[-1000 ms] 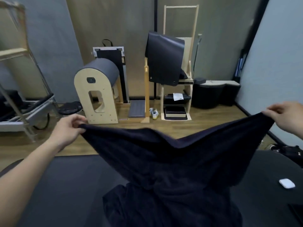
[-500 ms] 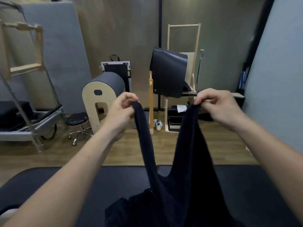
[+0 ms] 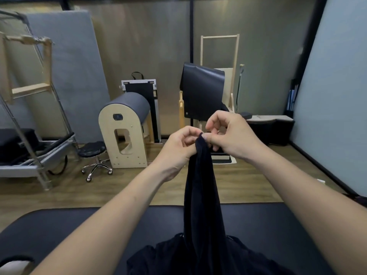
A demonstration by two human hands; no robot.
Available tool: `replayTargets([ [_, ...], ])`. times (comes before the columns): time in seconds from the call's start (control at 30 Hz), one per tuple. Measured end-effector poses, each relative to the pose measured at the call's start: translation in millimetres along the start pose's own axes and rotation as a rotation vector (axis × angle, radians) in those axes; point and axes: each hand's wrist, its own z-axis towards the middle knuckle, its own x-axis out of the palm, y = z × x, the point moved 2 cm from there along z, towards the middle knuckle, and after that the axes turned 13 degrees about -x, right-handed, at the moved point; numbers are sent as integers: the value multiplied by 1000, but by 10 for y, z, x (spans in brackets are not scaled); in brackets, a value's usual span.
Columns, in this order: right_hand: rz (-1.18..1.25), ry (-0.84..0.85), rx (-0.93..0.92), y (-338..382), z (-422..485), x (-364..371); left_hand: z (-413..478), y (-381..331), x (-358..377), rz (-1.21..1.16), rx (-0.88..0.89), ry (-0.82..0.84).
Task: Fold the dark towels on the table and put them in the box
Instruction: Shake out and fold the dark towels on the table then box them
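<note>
L hand (image 3: pixel 179 144): pinches towel (image 3: pixel 200 185) top
R hand (image 3: pixel 228 133): pinches same corner, touching L
Towel: hangs to table (image 3: pixel 59 225)

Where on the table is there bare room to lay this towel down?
Two bare patches of table: far left, between the left forearm and the far edge, and right of the hanging towel, up to the right forearm. The near centre is crowded with bunched dark cloth.

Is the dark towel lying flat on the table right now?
No, the left hand and right hand hold the dark towel up by its top, so it hangs toward the table.
</note>
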Motion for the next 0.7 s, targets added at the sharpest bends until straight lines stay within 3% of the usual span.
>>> replayTargets([
  [0.2,-29,-273,59,-8,-252,116,55,-92,3,194,86,-109],
  [0.27,-64,-262,65,-44,-413,280,122,-203,-23,239,153,-206],
  [0.37,-117,-180,175,-202,-557,492,189,-500,-25,238,222,-259],
  [0.6,-251,262,551,-779,-893,705,277,-1359,-197,89,436,-396],
  [0.7,-361,346,571,-928,-918,520,384,-1563,-481,-12,435,-460],
])
